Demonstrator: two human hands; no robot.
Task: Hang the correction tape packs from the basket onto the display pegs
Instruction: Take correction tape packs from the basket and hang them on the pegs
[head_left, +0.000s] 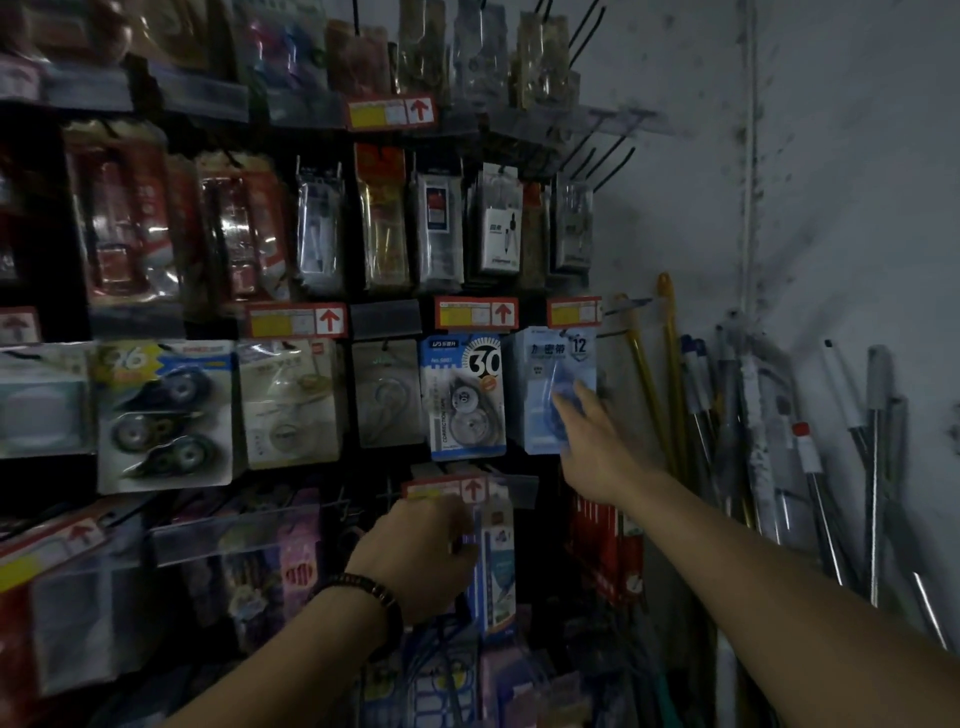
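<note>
Correction tape packs hang in a row on the display pegs: a three-piece pack (166, 415), a blue pack marked 30 (465, 397) and a pale blue pack marked 12 (545, 389). My right hand (592, 436) reaches up with straight fingers, and its fingertips touch the front of the pack marked 12. Lower down, my left hand (421, 551) has its fingers curled round the edge of a blue pack (496, 566) under a red price label. Blue wire, perhaps the basket (441, 660), shows below my left wrist in the dark.
Other stationery packs fill the rows above and below, with red arrow price labels (296, 320) between them. Bare black pegs (602, 156) stick out at the upper right. Poles and tubes (779, 441) lean on the grey wall to the right.
</note>
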